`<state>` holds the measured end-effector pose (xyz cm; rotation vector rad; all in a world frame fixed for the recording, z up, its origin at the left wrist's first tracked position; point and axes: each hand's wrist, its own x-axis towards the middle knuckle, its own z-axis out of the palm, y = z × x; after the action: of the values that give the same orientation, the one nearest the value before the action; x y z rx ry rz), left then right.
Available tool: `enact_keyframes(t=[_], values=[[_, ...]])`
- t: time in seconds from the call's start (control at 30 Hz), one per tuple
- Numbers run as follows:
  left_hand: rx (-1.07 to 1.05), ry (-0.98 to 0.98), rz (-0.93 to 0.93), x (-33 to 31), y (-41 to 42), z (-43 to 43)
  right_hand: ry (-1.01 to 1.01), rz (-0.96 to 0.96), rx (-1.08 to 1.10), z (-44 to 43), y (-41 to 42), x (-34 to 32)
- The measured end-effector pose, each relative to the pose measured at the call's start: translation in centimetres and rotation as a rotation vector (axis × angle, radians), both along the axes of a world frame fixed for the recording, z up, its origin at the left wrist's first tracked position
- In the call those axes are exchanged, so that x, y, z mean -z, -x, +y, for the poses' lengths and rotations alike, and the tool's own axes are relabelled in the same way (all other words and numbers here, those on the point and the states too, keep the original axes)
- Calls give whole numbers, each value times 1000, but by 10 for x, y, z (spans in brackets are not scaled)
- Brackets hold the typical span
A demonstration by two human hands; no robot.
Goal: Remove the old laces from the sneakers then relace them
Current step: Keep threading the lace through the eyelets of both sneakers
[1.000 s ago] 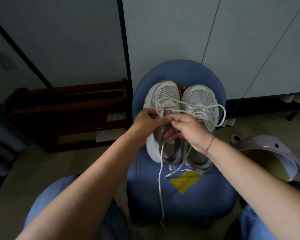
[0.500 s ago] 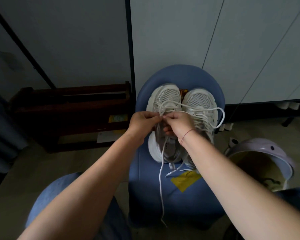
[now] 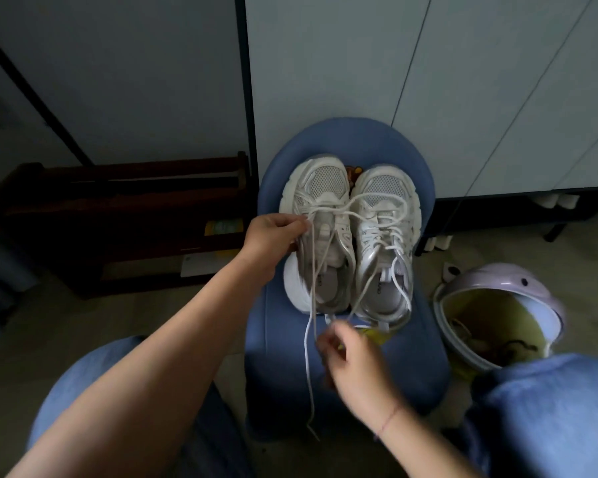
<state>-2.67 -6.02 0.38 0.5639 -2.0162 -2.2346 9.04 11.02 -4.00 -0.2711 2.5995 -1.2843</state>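
Two white sneakers stand side by side, toes away from me, on a blue stool (image 3: 411, 357). The left sneaker (image 3: 320, 188) has most of its eyelets unlaced. My left hand (image 3: 271, 236) grips its left side near the eyelets. A white lace (image 3: 309, 357) runs from that sneaker down over the stool's front. My right hand (image 3: 351, 360), blurred, pinches a strand of this lace in front of the sneakers' heels. The right sneaker (image 3: 385, 250) is still laced, with loose loops across both shoes.
A lilac helmet (image 3: 491, 281), open side up, lies on the floor at the right. A dark wooden rack (image 3: 118, 215) stands at the left against the wall. A yellow scrap (image 3: 377, 334) sits on the stool below the heels. My blue-jeaned knees flank the stool.
My right hand has left the left sneaker's tongue and drawn back toward me, pulling a lace strand out with it. My left hand stays on the sneaker's side.
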Motion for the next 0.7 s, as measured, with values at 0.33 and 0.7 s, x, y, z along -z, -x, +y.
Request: enact_keyframes(t=[0.33, 0.7], values=[[4, -14, -11, 2, 2, 0, 143, 168, 190, -9, 57, -32], [16, -17, -13, -1, 2, -1, 355, -75, 204, -51, 104, -36]])
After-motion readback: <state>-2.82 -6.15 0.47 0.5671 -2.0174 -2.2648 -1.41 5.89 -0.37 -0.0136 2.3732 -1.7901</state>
